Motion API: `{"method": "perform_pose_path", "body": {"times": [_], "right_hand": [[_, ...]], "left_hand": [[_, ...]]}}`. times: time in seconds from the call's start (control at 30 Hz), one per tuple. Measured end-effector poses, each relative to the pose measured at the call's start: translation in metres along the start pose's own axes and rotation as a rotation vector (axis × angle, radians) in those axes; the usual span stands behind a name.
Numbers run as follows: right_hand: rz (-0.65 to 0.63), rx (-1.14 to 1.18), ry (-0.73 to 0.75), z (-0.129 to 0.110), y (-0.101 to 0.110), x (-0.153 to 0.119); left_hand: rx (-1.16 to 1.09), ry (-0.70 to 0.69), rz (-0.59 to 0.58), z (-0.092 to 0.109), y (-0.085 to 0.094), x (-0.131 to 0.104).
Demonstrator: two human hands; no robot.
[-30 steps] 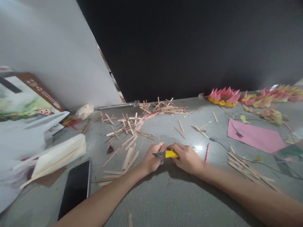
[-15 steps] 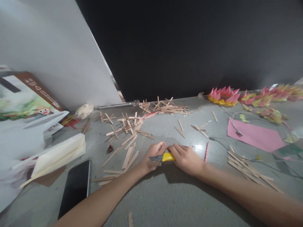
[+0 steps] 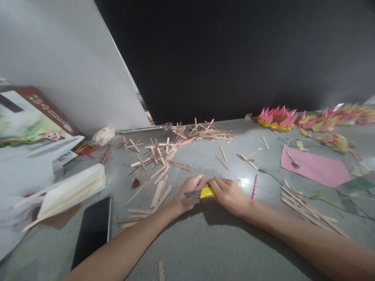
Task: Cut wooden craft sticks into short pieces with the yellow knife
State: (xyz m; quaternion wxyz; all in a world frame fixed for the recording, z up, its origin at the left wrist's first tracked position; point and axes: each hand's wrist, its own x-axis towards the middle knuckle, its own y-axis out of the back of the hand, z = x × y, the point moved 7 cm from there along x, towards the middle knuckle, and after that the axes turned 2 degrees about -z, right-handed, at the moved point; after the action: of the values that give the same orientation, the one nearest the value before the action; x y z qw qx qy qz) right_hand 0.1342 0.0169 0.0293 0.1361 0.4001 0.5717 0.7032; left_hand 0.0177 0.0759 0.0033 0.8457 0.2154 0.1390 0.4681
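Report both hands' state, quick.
Left hand: closed; can't tell if it holds anything.
Right hand: closed, holding the yellow cutter knife.

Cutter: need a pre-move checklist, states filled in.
1. Cutter gripped: ok, the right hand is closed on its yellow handle.
2. Blade pointed away from the left hand: not ok, it is out and points left, overlapping that hand in view.
3. Blade off the skin: cannot tell, one view doesn't settle contact.
4. Something held in the left hand: cannot tell, its grip is hidden.
5. Phone away from the blade: ok, it lies well to the left.
6. Striped rod away from the right wrist: not ok, it lies right beside it.
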Motion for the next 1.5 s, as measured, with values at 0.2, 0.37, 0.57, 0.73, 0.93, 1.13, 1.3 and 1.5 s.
{"method": "perform_pose_path", "body": {"times": [0.2, 0.37, 0.57, 0.73, 0.93, 1.13, 1.3, 1.5], "right_hand": [[-0.011, 0.023, -0.02, 0.001, -0.001, 0.0], [-0.038, 0.069, -0.054, 0.005, -0.006, 0.0], [-0.024, 0.157, -0.109, 0.011, -0.005, 0.001], [0.054, 0.284, -0.176, 0.016, -0.005, -0.001], [0.222, 0.595, -0.56, 0.05, -0.006, -0.006], [0.204, 1.005, -0.769, 0.068, -0.015, -0.004], [0.145, 1.191, -0.757, 0.065, -0.02, -0.001], [0.092, 1.183, -0.648, 0.058, -0.014, 0.005]], "left_hand": [[0.042, -0.015, -0.004, 0.002, 0.0, 0.0], [0.026, -0.043, -0.009, 0.001, -0.002, -0.001], [-0.006, -0.086, -0.019, 0.002, -0.003, -0.003], [-0.109, -0.094, -0.035, 0.006, -0.003, -0.006], [-0.168, -0.033, 0.036, 0.009, 0.003, -0.007], [-0.205, -0.049, 0.057, 0.014, 0.005, -0.009], [-0.237, -0.065, 0.055, 0.014, 0.005, -0.009], [-0.234, -0.077, 0.062, 0.013, 0.005, -0.008]]}}
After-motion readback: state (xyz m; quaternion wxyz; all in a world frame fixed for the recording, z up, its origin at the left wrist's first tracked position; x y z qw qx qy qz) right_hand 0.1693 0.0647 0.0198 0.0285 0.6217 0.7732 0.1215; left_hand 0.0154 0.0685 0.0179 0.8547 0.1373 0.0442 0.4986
